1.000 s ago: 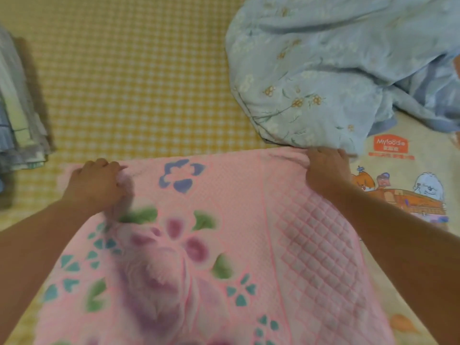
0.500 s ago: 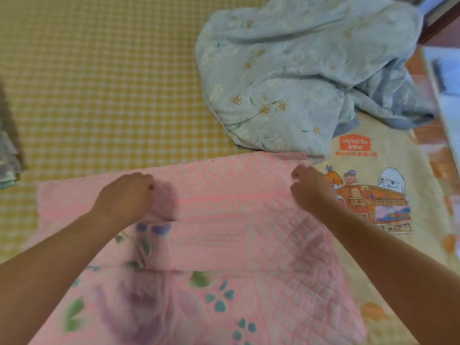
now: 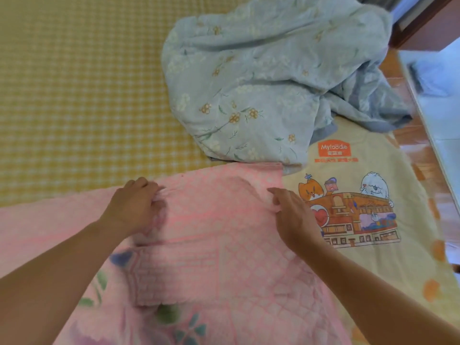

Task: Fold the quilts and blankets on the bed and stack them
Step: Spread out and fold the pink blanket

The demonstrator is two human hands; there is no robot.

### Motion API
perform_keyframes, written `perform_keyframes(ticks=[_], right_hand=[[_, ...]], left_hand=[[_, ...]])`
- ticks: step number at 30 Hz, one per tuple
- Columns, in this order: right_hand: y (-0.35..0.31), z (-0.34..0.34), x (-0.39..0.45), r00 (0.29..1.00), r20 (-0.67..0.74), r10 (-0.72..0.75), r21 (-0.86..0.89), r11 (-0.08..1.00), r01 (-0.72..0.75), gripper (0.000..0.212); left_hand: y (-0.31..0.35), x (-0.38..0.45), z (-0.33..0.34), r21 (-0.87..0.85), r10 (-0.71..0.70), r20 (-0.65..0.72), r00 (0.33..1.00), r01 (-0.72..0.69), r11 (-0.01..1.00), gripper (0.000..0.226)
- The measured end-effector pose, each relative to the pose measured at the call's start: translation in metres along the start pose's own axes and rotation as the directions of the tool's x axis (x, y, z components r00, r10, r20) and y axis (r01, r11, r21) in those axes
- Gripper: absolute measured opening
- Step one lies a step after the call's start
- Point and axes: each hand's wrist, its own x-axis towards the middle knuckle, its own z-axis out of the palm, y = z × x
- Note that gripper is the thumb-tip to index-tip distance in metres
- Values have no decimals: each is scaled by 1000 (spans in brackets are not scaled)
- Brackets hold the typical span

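Note:
A pink quilted blanket (image 3: 219, 245) with a flower print lies folded over on the bed in front of me. My left hand (image 3: 135, 205) grips a bunch of its cloth near the folded edge, fingers curled. On the blanket's right part, my right hand (image 3: 291, 210) pinches a small fold of the pink cloth between thumb and fingers. A crumpled light-blue floral quilt (image 3: 261, 78) lies behind it, its near edge touching the pink blanket's far corner. A pale yellow blanket (image 3: 373, 270) with a cartoon print lies flat at the right, partly under both.
The bed is covered by a yellow checked sheet (image 3: 82, 95), bare at the left and back. The bed's right edge meets an orange wooden floor (image 3: 418, 150), with dark wooden furniture (image 3: 423, 23) at the top right.
The pink blanket's far edge was laid down and folded over. Both hands moved closer together on it, and my view shifted left, so the folded pile at the far left left the frame.

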Motion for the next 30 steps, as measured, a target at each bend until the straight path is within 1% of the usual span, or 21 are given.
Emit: perform_keyframes(ticks=[1,2,3,5,8,10,12,13,15,17,19,20,21,22,23,24,25,26,27,28,30], right_hand=[[2,0,6,986,-5,166,61,984,-166,35],[4,2,16,958,-22,284,104,954,-281,32],[6,5,28,945,-41,324,120,941,-317,32],[8,11,51,940,-18,342,94,936,-339,36],[10,22,70,891,13,455,109,885,-453,30],[7,25,75,850,-48,525,149,845,-513,24],[7,28,81,814,-106,572,163,817,-553,22],[7,29,83,804,-104,586,141,809,-571,22],[9,34,87,790,-41,612,110,788,-605,20],[9,33,89,746,14,666,153,736,-660,18],[1,27,87,721,9,693,202,705,-680,22],[-4,24,82,738,-48,674,170,733,-659,24],[-11,21,76,777,-136,614,90,789,-607,26],[-17,21,69,839,-217,499,-11,858,-513,24],[-23,23,62,913,-244,328,-99,928,-360,19],[-27,29,57,973,-177,145,-162,971,-175,15],[-29,37,53,999,-47,-12,-196,981,3,17],[-30,45,53,987,101,-125,-211,967,144,26],[-28,49,57,966,208,-154,-228,953,201,36],[-26,51,65,965,236,-112,-260,950,174,42],[-22,52,81,983,182,22,-370,928,48,51]], left_hand=[[-2,0,-4,13,28,1,1000,-28,1000,24],[-4,1,-9,19,36,2,999,-36,999,14],[-5,5,-15,13,23,-1,1000,-23,1000,9],[-11,19,-20,-21,-20,-15,1000,19,1000,19],[-14,35,-16,-19,-46,76,996,47,999,25],[-14,37,-8,-24,-33,4,999,33,999,22],[-15,38,-4,-82,-87,-73,994,81,993,20],[-15,40,-2,-87,-125,-89,988,117,989,20],[-16,44,0,-86,-164,-94,982,156,984,20],[-11,42,2,-56,-156,-59,986,153,987,20],[-7,34,3,0,-107,-73,992,107,994,23],[-6,27,4,17,-83,-132,988,85,996,27],[-5,18,5,24,-71,-201,977,77,997,34],[-5,8,5,20,-58,-282,958,67,998,41],[-8,-3,7,12,-39,-352,935,47,999,42],[-11,-14,9,13,-9,-389,921,15,1000,39],[-17,-24,13,26,31,-384,923,-23,999,36],[-21,-34,18,48,81,-348,934,-68,997,33],[-26,-42,23,66,124,-293,948,-109,992,33],[-32,-46,28,84,155,-241,958,-138,987,36],[-47,-43,30,90,132,-204,970,-116,989,44]])
